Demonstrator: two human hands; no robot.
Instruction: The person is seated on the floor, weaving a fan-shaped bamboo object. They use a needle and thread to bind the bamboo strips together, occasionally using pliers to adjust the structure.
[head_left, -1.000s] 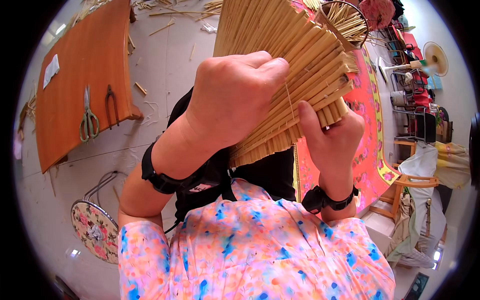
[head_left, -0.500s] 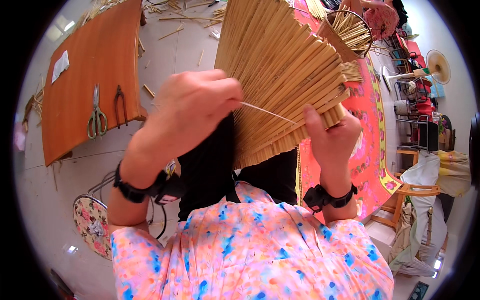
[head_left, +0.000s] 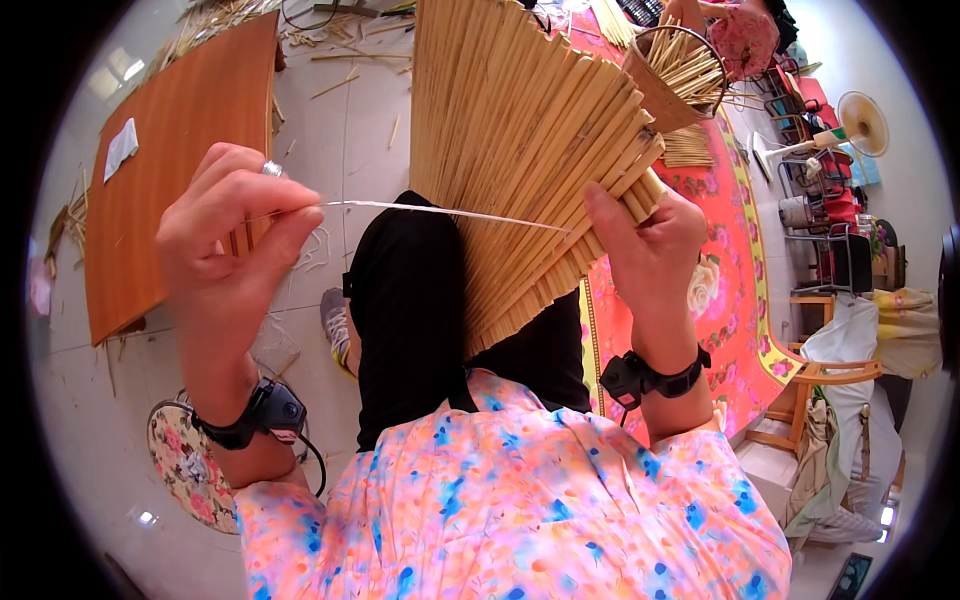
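A fan-shaped mat of bamboo strips (head_left: pixel 530 140), its strips bound side by side, rests against my lap and stands away from me. My right hand (head_left: pixel 655 245) is closed on the mat's right edge, thumb on the near face and fingers behind. A white thread (head_left: pixel 440 209) runs taut from the strips near that thumb across to my left hand (head_left: pixel 235 225). The left thumb and index finger pinch the thread, and a ring shows on one finger. Whether a needle is on the thread I cannot tell.
At left stands a brown wooden table (head_left: pixel 190 120) with a white cloth (head_left: pixel 121 148). A basket of bamboo sticks (head_left: pixel 690 70) is at the far right, on a red floral cloth (head_left: pixel 735 290). Further right are a fan (head_left: pixel 862 125) and a wooden chair (head_left: pixel 835 372); a floral stool (head_left: pixel 185 465) is lower left.
My left hand has moved left, drawing out a longer stretch of thread, and now hides the scissors on the table. My right hand and the mat have shifted slightly left.
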